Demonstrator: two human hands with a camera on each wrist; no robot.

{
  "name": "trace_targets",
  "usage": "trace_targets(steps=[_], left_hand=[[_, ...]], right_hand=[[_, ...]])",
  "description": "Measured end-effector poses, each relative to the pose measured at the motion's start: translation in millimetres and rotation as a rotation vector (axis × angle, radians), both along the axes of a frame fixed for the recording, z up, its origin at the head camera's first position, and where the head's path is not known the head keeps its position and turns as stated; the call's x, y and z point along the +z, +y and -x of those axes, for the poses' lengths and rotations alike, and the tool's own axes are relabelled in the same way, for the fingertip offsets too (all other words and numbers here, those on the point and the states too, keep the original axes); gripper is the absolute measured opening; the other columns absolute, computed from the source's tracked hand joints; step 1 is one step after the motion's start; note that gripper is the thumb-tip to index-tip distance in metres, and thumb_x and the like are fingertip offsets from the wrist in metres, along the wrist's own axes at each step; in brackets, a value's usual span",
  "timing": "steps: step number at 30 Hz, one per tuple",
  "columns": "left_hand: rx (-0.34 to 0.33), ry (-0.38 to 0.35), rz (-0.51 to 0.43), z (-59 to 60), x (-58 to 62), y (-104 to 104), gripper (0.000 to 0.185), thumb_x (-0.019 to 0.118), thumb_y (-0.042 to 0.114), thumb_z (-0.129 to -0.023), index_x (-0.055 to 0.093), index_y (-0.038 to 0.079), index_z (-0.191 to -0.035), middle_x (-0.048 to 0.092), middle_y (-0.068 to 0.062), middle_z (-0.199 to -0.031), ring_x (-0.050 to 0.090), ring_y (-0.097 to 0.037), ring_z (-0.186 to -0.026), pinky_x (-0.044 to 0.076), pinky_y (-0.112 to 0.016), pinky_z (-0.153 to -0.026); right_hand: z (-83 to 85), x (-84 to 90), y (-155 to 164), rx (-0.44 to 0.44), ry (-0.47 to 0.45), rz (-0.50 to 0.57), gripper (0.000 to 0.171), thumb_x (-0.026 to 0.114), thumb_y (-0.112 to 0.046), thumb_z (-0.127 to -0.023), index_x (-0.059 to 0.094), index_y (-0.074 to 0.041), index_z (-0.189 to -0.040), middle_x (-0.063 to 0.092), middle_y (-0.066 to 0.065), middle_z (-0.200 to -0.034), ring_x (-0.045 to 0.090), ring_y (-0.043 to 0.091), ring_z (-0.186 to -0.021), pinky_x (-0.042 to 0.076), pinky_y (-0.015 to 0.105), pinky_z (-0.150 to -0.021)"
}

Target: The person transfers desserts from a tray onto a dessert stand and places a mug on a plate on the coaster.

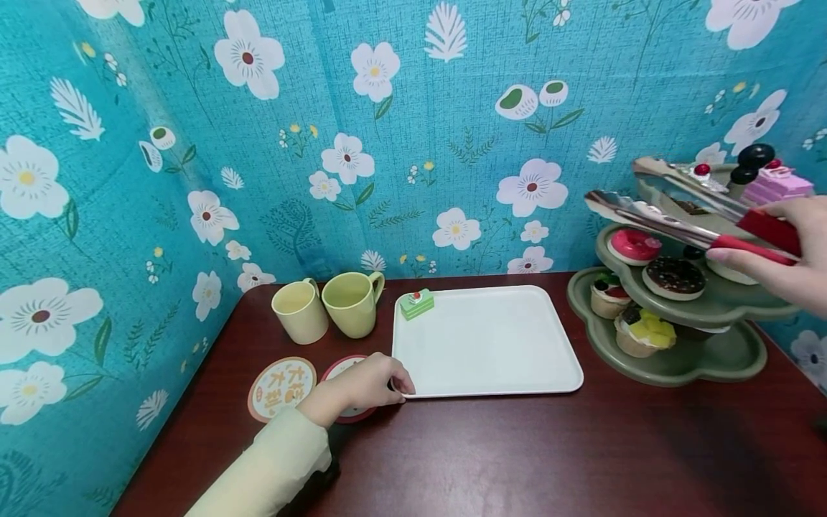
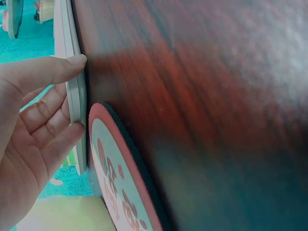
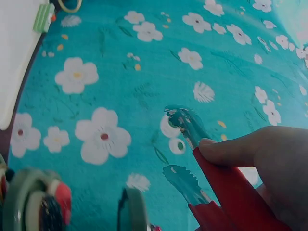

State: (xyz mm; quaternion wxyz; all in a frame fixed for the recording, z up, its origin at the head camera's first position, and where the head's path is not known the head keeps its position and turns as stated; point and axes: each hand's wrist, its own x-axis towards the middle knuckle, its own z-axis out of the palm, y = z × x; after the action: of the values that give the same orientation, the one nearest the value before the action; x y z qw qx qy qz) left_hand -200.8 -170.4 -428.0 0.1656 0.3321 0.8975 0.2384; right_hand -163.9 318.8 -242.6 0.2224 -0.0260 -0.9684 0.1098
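At the near left corner of a white tray (image 1: 487, 345), my left hand (image 1: 381, 380) holds the rim. Thumb and fingers (image 2: 67, 139) rest along that rim in the left wrist view. A small green cake slice (image 1: 417, 304) with a red topping sits in the tray's far left corner. My right hand (image 1: 804, 244) grips metal tongs (image 1: 672, 222) by their red handles. The tongs' arms are spread, with nothing between the tips, in front of the upper level of a green tiered stand (image 1: 704, 370). Toy pastries fill the stand, including a pink donut (image 1: 634, 246) and a chocolate donut (image 1: 674, 278).
Two yellow-green mugs, a left mug (image 1: 300, 312) and a right mug (image 1: 350, 305), stand left of the tray. An orange-rimmed coaster (image 1: 282, 388) lies before them, and a red-rimmed coaster (image 2: 122, 187) is partly under my left arm. Flowered blue cloth (image 1: 420, 143) hangs behind the dark table (image 1: 517, 459).
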Motion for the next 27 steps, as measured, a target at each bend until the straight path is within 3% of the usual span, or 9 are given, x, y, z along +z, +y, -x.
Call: trace_targets(steps=[1, 3, 7, 10, 14, 17, 25, 27], left_hand=[[-0.005, 0.005, -0.003, 0.1, -0.2, -0.2, 0.016, 0.077, -0.002, -0.085, 0.079, 0.012, -0.093, 0.069, 0.011, -0.083, 0.061, -0.001, -0.078, 0.053, -0.022, -0.076], [-0.013, 0.012, -0.005, 0.3, -0.3, -0.4, 0.017, 0.077, -0.002, -0.084, 0.079, 0.012, -0.092, 0.069, 0.011, -0.083, 0.061, 0.000, -0.078, 0.053, -0.022, -0.075], [-0.008, 0.006, 0.001, 0.5, 0.0, -0.3, 0.017, 0.077, -0.002, -0.084, 0.079, 0.013, -0.092, 0.069, 0.012, -0.083, 0.060, 0.000, -0.078, 0.053, -0.022, -0.075], [-0.008, 0.002, 0.002, 0.8, -0.1, -0.1, 0.017, 0.077, -0.002, -0.084, 0.079, 0.013, -0.092, 0.069, 0.012, -0.083, 0.061, 0.000, -0.078, 0.053, -0.022, -0.075], [-0.006, -0.002, 0.005, 1.1, -0.4, -0.3, 0.016, 0.077, -0.002, -0.085, 0.079, 0.012, -0.093, 0.070, 0.011, -0.084, 0.061, 0.000, -0.078, 0.053, -0.022, -0.075], [-0.004, -0.007, 0.009, 1.1, 0.0, 0.0, 0.016, 0.077, -0.002, -0.086, 0.079, 0.012, -0.093, 0.070, 0.010, -0.084, 0.061, 0.000, -0.079, 0.053, -0.022, -0.076], [0.005, -0.003, 0.013, -0.3, 2.6, 1.1, 0.016, 0.077, -0.001, -0.086, 0.080, 0.012, -0.094, 0.070, 0.010, -0.085, 0.061, -0.001, -0.079, 0.053, -0.022, -0.076], [0.007, -0.001, 0.015, -0.3, 2.2, 1.2, 0.016, 0.077, -0.001, -0.086, 0.080, 0.012, -0.094, 0.070, 0.010, -0.085, 0.061, -0.001, -0.080, 0.053, -0.022, -0.077]], right_hand=[[1.8, 3.0, -4.2, 0.020, -0.028, -0.045, 0.099, 0.054, -0.070, -0.094, 0.042, 0.021, -0.133, 0.043, 0.042, -0.115, 0.043, 0.056, -0.102, 0.042, 0.058, -0.072], [5.5, 8.0, -12.3, 0.055, -0.074, -0.123, 0.096, 0.059, -0.065, -0.094, 0.045, 0.023, -0.129, 0.048, 0.041, -0.108, 0.049, 0.052, -0.095, 0.044, 0.061, -0.075], [16.1, 10.3, -23.8, 0.157, -0.159, -0.212, 0.078, 0.070, -0.050, -0.093, 0.051, 0.022, -0.117, 0.055, 0.030, -0.083, 0.053, 0.039, -0.073, 0.044, 0.048, -0.056], [27.0, 2.0, -28.8, 0.211, -0.236, -0.214, 0.077, 0.069, -0.053, -0.093, 0.053, 0.018, -0.119, 0.057, 0.029, -0.088, 0.055, 0.039, -0.078, 0.047, 0.049, -0.057], [42.8, -18.1, -34.0, 0.265, -0.310, -0.186, 0.087, 0.062, -0.063, -0.093, 0.052, 0.015, -0.129, 0.059, 0.035, -0.110, 0.057, 0.046, -0.096, 0.050, 0.061, -0.072], [52.3, -35.0, -38.6, 0.317, -0.338, -0.162, 0.084, 0.064, -0.059, -0.094, 0.050, 0.013, -0.136, 0.057, 0.038, -0.120, 0.056, 0.049, -0.105, 0.049, 0.066, -0.080], [67.7, -71.9, -60.8, 0.390, -0.360, -0.113, 0.079, 0.067, -0.055, -0.095, 0.054, 0.011, -0.135, 0.055, 0.037, -0.130, 0.055, 0.051, -0.114, 0.050, 0.066, -0.082], [72.8, -79.7, -67.3, 0.398, -0.349, -0.109, 0.074, 0.069, -0.052, -0.094, 0.056, 0.012, -0.130, 0.060, 0.033, -0.121, 0.058, 0.047, -0.109, 0.051, 0.063, -0.081]])
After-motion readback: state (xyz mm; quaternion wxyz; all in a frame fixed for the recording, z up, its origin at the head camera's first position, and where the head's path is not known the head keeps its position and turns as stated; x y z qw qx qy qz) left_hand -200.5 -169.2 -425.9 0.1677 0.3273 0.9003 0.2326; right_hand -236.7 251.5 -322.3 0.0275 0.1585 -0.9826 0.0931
